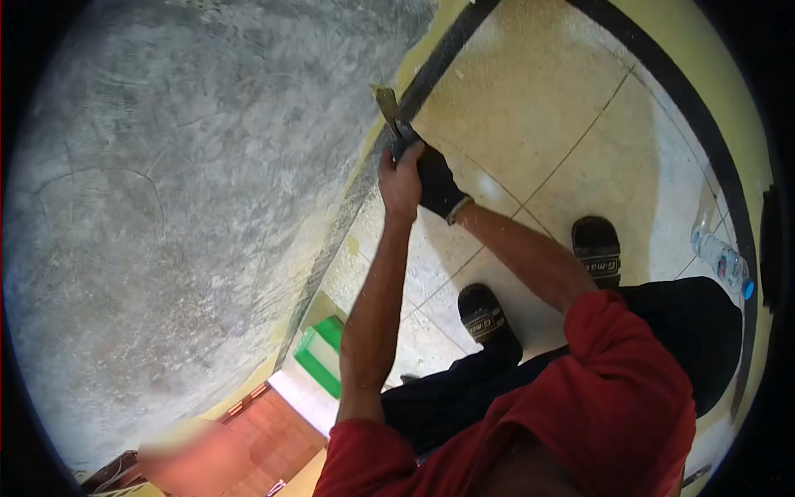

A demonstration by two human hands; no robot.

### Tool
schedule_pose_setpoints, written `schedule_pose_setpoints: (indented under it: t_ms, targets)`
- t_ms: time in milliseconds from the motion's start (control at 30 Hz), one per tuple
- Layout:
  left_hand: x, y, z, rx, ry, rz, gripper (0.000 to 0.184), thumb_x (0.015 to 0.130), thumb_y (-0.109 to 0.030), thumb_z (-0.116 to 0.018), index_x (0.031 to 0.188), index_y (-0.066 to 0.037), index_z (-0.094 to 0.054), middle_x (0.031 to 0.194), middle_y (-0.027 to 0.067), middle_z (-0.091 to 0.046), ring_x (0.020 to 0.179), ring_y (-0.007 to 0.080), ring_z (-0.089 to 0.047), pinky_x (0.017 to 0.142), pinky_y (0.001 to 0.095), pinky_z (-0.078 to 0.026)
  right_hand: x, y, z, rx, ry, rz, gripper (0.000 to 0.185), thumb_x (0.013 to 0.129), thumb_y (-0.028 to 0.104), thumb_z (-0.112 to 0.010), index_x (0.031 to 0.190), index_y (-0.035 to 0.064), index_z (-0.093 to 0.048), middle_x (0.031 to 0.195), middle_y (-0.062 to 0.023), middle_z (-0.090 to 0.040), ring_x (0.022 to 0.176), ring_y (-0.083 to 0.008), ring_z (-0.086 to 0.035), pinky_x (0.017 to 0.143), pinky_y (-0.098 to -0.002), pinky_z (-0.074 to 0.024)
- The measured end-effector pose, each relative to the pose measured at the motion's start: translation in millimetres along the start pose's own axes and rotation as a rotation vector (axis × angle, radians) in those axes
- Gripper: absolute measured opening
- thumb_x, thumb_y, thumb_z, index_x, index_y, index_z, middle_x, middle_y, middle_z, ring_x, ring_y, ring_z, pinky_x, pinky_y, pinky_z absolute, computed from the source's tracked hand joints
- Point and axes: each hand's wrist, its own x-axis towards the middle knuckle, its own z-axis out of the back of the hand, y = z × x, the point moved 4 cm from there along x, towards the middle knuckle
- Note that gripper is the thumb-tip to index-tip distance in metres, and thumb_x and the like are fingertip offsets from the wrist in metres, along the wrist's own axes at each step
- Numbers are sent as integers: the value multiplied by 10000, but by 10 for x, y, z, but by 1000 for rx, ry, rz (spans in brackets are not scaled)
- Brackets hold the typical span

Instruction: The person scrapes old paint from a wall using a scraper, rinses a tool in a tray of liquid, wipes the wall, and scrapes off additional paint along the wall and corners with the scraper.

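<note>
- While both hands meet near the foot of the wall, one flat, narrow tool with a yellowish, worn-looking end (384,101) sticks out past them, close to the dark skirting (441,62). Can't tell if it's touching the wall.
- Two hands: the right hand (426,172), in one black knitted glove with a pale cuff (440,189), is closed around the tool. The bare left hand (401,184) presses against the front of the glove; can't tell if it's gripping the tool too.
- One big grey, patchy wall (207,166) on the left, yellowish at its edges.
- Two black slippers (596,242) on pale floor tiles (546,124), both reading "G-max".
- One green and whitish box-like item (319,358) on the floor by the wall base, no writing I can read.
- One clear plastic bottle with a blue cap (720,258), lying on its side by the right-hand wall; label's too small to read.
- One red shirt (596,389), dark trousers.
</note>
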Motion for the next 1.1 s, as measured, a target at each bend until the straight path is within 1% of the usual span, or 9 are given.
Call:
schedule_pose_setpoints:
  t_ms: [233,433,533,700,767,800,933,1033,1100]
  targets:
    - [-97,27,149,40,-3,-18,476,783,-314,-661,1084,43,-573,1008,111,-626,883,186,-589,819,289,-444,-121,260,-73,-652,4,260,296,797,240,-582,1052,90,-570,1004,-141,-616,939,-290,-591,773,-378,-473]
    - [-117,63,209,20,28,-40,482,813,-347,-646,1054,65,-582,969,101,-637,868,166,-562,808,277,-428,-159,141,-87,-275,144,-215,313,875,259,-508,1109,57,-557,1060,-129,-614,992,-259,-589,820,-383,-455]
    - [220,267,220,54,-51,-49,459,829,-329,-633,1062,63,-581,969,99,-631,869,166,-555,816,276,-423,-54,215,-37,-579,1,95,291,861,243,-532,1091,68,-572,1048,-116,-621,977,-271,-596,802,-377,-463]
    - [-9,141,238,41,67,-56,659,814,-394,-638,1202,121,-502,1154,156,-587,1053,199,-532,946,279,-368,-66,80,-194,-441,119,-56,450,811,251,-591,1182,14,-500,1138,-193,-573,1065,-303,-547,887,-378,-434]
    - [12,-100,128,58,60,-123,521,841,-360,-599,1102,90,-583,1043,125,-630,957,181,-559,885,277,-401,48,-200,-219,282,-248,-79,412,835,253,-562,1173,25,-502,1142,-177,-562,1092,-273,-520,903,-372,-421]
    - [91,-291,53,79,110,-116,474,842,-342,-592,1060,79,-603,986,112,-641,905,175,-565,844,279,-416,247,341,29,-473,199,-196,369,868,237,-511,1176,35,-499,1146,-160,-550,1097,-262,-499,921,-366,-404]
    - [116,-79,-3,89,69,-181,407,834,-312,-595,1013,52,-627,953,100,-651,858,167,-576,781,288,-438,133,114,71,-189,-94,41,410,832,261,-550,1168,33,-495,1168,-206,-524,1131,-320,-478,921,-388,-398]
    - [35,6,-60,58,5,-88,498,811,-387,-613,1049,50,-616,986,159,-656,900,236,-606,831,316,-442,-2,233,172,-665,187,-72,351,828,224,-555,1130,48,-524,1133,-179,-567,1059,-305,-549,856,-392,-443]
    - [13,50,-34,139,-66,-4,523,806,-388,-609,1074,61,-601,993,176,-651,910,248,-604,843,322,-436,37,131,189,-355,134,-115,346,828,224,-560,1126,50,-529,1119,-166,-577,1036,-293,-562,844,-394,-450]
